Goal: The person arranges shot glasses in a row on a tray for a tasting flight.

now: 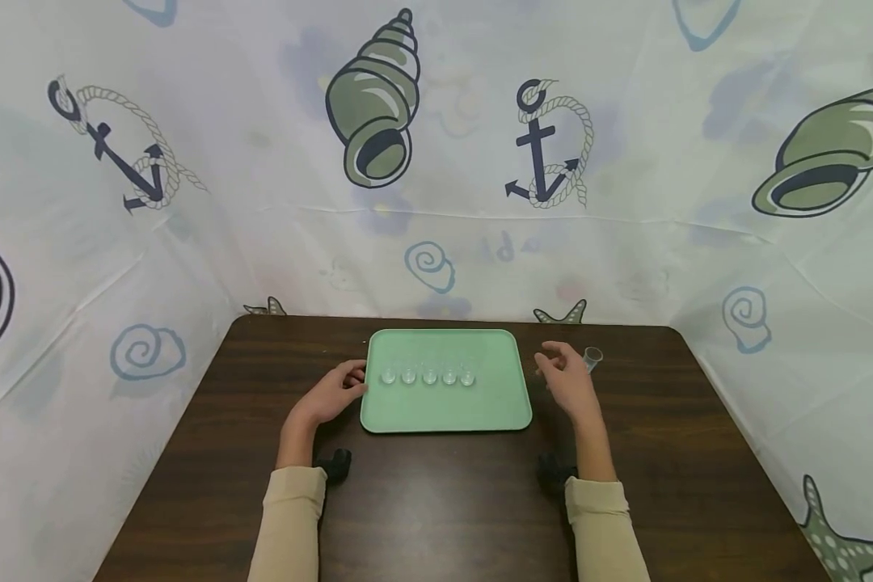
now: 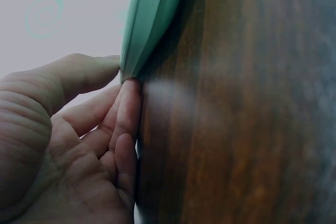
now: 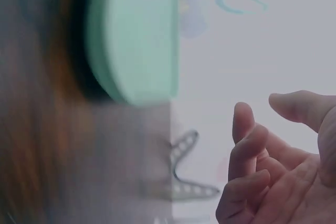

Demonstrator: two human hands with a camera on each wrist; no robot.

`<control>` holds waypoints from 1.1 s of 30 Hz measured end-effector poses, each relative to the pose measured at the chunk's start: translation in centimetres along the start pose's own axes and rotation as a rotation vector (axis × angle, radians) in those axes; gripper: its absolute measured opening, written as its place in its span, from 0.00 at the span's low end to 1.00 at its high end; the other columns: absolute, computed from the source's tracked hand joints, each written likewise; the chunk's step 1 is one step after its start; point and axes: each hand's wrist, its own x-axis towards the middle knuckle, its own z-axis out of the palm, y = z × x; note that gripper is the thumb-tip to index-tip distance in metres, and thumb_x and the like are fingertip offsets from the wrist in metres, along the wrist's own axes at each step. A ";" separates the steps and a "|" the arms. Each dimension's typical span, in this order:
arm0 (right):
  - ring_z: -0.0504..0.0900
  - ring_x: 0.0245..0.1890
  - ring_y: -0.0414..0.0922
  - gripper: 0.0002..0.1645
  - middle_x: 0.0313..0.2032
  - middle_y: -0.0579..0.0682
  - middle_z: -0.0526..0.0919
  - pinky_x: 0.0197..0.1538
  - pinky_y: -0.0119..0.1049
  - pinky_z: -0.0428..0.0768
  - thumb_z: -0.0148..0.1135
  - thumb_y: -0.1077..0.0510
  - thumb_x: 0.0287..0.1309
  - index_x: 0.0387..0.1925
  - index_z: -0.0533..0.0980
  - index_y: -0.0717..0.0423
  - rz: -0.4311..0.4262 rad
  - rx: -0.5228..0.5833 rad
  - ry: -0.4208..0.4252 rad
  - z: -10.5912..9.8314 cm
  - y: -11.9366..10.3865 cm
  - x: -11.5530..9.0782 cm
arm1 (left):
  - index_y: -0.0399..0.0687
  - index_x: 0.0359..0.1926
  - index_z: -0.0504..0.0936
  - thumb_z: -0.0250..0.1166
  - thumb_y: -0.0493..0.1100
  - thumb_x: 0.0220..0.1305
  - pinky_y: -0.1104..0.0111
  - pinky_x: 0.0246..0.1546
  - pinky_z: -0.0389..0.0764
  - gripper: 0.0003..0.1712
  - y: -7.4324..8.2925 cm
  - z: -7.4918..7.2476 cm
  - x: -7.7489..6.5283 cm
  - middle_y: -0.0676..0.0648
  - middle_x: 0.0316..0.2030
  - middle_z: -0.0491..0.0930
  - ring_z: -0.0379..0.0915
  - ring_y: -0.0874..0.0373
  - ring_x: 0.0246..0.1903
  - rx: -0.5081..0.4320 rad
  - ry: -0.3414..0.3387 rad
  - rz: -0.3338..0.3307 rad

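A light green tray (image 1: 480,404) lies on the table, with a row of several small clear cups (image 1: 429,377) standing in it. At its left edge, my left hand (image 1: 335,392) pinches the rim between thumb and fingers; the left wrist view shows the thumb on the tray's edge (image 2: 149,19). My right hand (image 1: 569,378) hovers apart from the tray's right side, fingers loosely bent and thumb separate, holding nothing in the right wrist view. Just behind that hand is a clear cup-like vessel (image 1: 592,358), partly hidden by it.
The dark wooden table (image 1: 429,501) stretches around the tray, its far edge meeting a white cloth backdrop (image 1: 466,267) printed with shells and anchors. A black wrist mount (image 1: 337,466) sits at the left wrist, another (image 1: 553,471) at the right.
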 end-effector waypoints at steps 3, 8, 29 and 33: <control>0.85 0.46 0.62 0.35 0.52 0.67 0.87 0.44 0.44 0.80 0.55 0.40 0.82 0.78 0.67 0.53 0.029 -0.044 0.045 -1.9 0.4 0.1 | 0.34 0.81 0.61 0.57 0.41 0.84 0.47 0.64 0.76 0.33 0.0 -0.1 0.0 0.33 0.64 0.73 0.72 0.40 0.62 0.001 0.004 0.000; 0.85 0.46 0.55 0.40 0.55 0.63 0.87 0.44 0.45 0.77 0.55 0.38 0.80 0.82 0.63 0.52 0.137 -0.118 0.162 -5.2 1.9 0.1 | 0.33 0.81 0.60 0.57 0.42 0.84 0.49 0.61 0.76 0.34 0.1 -0.3 0.0 0.33 0.63 0.73 0.72 0.41 0.60 -0.003 -0.012 0.020; 0.85 0.38 0.51 0.52 0.54 0.68 0.88 0.56 0.50 0.77 0.58 0.46 0.80 0.85 0.44 0.66 0.276 -0.020 0.074 -7.5 6.3 1.1 | 0.32 0.81 0.61 0.57 0.40 0.84 0.51 0.60 0.76 0.33 -0.1 0.0 -0.3 0.34 0.60 0.74 0.73 0.44 0.58 0.005 -0.002 0.008; 0.83 0.32 0.45 0.49 0.49 0.63 0.91 0.50 0.42 0.75 0.58 0.44 0.80 0.84 0.49 0.65 0.275 -0.020 0.032 -7.5 6.4 1.6 | 0.33 0.81 0.61 0.57 0.41 0.84 0.51 0.61 0.76 0.33 0.0 0.0 -0.4 0.35 0.61 0.73 0.73 0.43 0.58 0.003 -0.002 0.001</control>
